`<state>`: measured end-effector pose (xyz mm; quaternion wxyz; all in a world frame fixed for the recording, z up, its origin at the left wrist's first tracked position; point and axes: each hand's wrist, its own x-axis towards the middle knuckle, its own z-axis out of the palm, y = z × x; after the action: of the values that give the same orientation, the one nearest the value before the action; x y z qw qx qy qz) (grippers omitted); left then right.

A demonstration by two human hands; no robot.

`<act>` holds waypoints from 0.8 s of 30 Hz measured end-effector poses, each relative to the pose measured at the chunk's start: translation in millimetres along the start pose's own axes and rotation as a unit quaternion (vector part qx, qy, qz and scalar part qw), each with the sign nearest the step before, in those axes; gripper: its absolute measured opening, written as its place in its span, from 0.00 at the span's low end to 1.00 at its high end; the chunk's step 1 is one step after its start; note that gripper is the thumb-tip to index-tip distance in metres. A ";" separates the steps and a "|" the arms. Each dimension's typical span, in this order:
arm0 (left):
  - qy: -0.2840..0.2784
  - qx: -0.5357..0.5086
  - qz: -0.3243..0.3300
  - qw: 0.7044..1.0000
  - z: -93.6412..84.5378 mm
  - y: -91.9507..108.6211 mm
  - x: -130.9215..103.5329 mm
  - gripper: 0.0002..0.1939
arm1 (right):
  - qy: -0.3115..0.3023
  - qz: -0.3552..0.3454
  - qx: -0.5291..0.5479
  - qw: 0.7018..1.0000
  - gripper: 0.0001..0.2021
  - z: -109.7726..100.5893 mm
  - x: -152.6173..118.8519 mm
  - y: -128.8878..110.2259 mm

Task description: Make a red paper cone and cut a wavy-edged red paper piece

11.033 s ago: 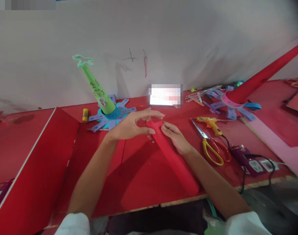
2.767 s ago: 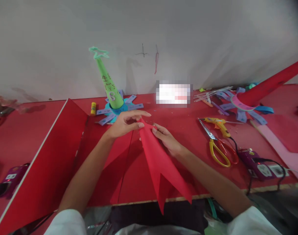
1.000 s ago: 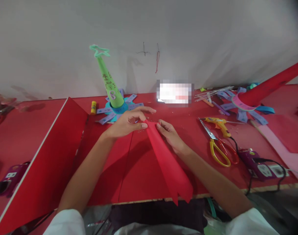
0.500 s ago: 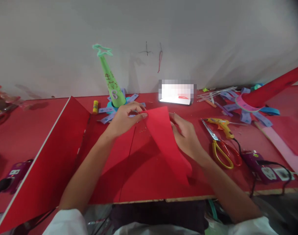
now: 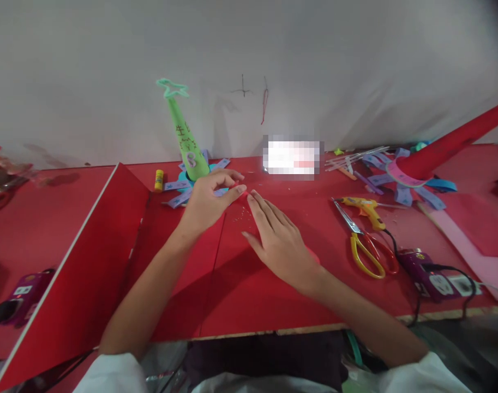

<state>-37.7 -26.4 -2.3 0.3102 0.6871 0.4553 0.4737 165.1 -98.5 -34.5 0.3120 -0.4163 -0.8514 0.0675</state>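
My left hand (image 5: 210, 201) pinches the tip of a red paper sheet (image 5: 313, 255) between thumb and fingers. My right hand (image 5: 279, 240) lies over that paper with its fingers stretched out together and the thumb apart, the fingertips reaching close to my left thumb. Most of the paper is hidden under the right hand; a rounded edge shows by the wrist. Behind my left hand stands a green paper cone hat (image 5: 187, 147) with a pipe-cleaner star on top and purple strips round its base.
Scissors (image 5: 359, 240), a yellow glue gun (image 5: 365, 207) and a purple power strip (image 5: 431, 275) lie to the right. Beyond them is a red cone hat (image 5: 449, 144). A red board (image 5: 89, 262) stands upright at left, near a glue stick (image 5: 159, 180). A blurred bright screen (image 5: 293, 158) leans at the wall.
My right hand has moved from the paper's right edge onto its face, turning flat over it. The paper has folded or swung down beneath that hand. My left hand has barely moved.
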 end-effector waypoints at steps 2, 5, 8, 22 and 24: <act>0.004 -0.012 -0.004 1.000 0.5 3.9 -1.5 0.14 | 0.012 0.006 0.023 1.000 0.36 3.9 4.9 4.3; -0.004 -0.040 -0.018 0.999 0.4 8.4 -2.6 0.14 | 0.007 0.041 0.088 0.995 0.31 0.0 13.2 8.6; -0.014 -0.056 -0.040 0.998 0.6 10.6 -2.9 0.15 | -0.024 0.088 0.173 0.981 0.27 -7.3 22.9 13.6; -0.225 -0.041 -0.048 0.972 -24.1 19.9 5.0 0.09 | -0.195 0.199 0.619 0.734 0.13 -6.9 30.1 34.5; -0.266 -0.047 -0.044 0.962 -29.8 19.9 6.2 0.07 | -0.206 0.187 0.625 0.729 0.13 -7.1 29.8 36.7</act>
<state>-58.0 -28.7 27.8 0.4730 0.7522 0.3634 0.2801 180.1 -53.5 -28.5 0.2996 -0.2533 -0.5651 0.7258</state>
